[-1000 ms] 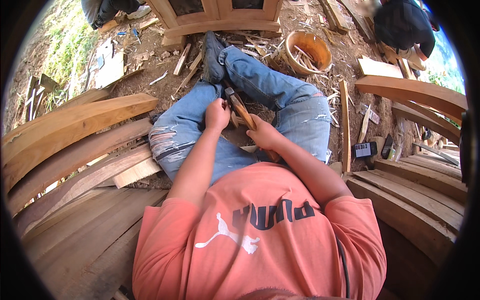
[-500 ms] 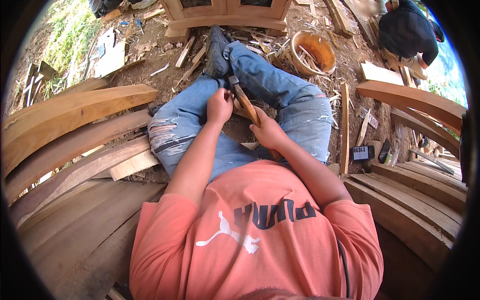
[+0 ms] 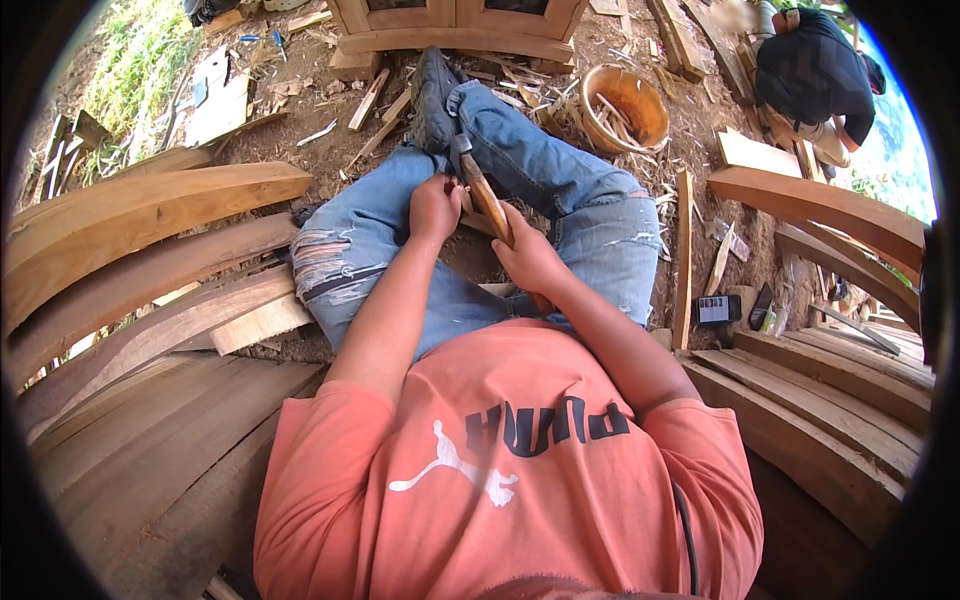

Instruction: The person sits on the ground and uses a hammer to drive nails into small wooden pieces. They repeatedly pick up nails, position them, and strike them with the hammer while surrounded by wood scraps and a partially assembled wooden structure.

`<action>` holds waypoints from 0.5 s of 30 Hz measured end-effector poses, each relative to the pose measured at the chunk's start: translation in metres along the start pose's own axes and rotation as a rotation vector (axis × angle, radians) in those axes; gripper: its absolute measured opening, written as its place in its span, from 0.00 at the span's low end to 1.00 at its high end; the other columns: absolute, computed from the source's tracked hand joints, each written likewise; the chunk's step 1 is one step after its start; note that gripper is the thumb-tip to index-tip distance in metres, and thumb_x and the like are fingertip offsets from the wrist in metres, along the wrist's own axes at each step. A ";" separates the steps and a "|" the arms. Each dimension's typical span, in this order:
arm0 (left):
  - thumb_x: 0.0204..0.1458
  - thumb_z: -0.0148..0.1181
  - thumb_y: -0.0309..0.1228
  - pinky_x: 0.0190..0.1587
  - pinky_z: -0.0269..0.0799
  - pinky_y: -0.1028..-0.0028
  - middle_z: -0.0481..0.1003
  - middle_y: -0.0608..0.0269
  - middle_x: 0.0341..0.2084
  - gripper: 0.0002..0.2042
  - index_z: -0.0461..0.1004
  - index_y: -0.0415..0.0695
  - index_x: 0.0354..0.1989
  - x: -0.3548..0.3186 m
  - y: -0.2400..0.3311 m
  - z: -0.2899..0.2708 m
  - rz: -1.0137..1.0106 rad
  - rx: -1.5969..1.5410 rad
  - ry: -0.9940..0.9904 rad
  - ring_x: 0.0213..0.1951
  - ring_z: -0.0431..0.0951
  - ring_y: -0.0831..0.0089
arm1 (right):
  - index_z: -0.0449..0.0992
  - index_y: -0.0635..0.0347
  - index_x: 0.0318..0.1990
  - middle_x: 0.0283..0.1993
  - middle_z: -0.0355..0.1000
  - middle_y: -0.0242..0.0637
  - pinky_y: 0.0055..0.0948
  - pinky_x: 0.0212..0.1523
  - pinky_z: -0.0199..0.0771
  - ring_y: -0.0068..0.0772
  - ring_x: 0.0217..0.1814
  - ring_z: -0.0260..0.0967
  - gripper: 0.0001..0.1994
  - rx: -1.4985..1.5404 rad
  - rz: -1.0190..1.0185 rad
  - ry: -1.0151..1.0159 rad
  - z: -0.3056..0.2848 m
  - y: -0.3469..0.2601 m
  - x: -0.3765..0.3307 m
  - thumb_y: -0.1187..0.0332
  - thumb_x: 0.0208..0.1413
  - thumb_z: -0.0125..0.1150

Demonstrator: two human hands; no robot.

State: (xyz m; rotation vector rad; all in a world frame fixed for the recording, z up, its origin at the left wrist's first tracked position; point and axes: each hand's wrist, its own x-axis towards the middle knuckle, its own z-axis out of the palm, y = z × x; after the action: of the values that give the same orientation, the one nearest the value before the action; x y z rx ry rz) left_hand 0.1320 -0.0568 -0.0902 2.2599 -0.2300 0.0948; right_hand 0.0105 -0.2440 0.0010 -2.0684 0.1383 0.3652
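My right hand point(image 3: 527, 252) is wrapped round the wooden handle of a hammer point(image 3: 486, 200), above my lap. The handle's lower end comes out below the hand, near my shirt. The grey metal head points away from me, just beyond the fingers of my left hand point(image 3: 436, 208). That left hand is closed in a pinch between my knees; what its fingertips hold is too small and shaded to make out. Under the handle, a strip of pale wood point(image 3: 478, 222) shows in part between the two hands.
Curved boards point(image 3: 170, 195) lie at my left, with more planks point(image 3: 820, 195) at my right. Ahead stand a wooden cabinet point(image 3: 455, 42) and a bucket of wood scraps point(image 3: 592, 118). A phone point(image 3: 717, 309) lies at right. A person in dark clothes point(image 3: 815, 70) bends over far right.
The hammer head has risen slightly, away from me and a little left of where it was. My left hand stays in nearly the same place, and the whole view has shifted slightly.
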 end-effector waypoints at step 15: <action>0.62 0.67 0.28 0.43 0.79 0.47 0.84 0.41 0.34 0.06 0.80 0.37 0.37 0.003 0.004 -0.002 -0.048 0.005 -0.001 0.40 0.84 0.38 | 0.56 0.59 0.82 0.65 0.76 0.66 0.49 0.70 0.73 0.64 0.71 0.75 0.36 -0.029 0.092 -0.011 0.008 0.004 0.000 0.68 0.68 0.62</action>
State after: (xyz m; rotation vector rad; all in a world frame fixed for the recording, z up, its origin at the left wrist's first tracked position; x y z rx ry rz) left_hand 0.1341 -0.0581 -0.0857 2.2688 -0.1758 0.0682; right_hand 0.0078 -0.2390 -0.0063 -2.0933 0.2228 0.4369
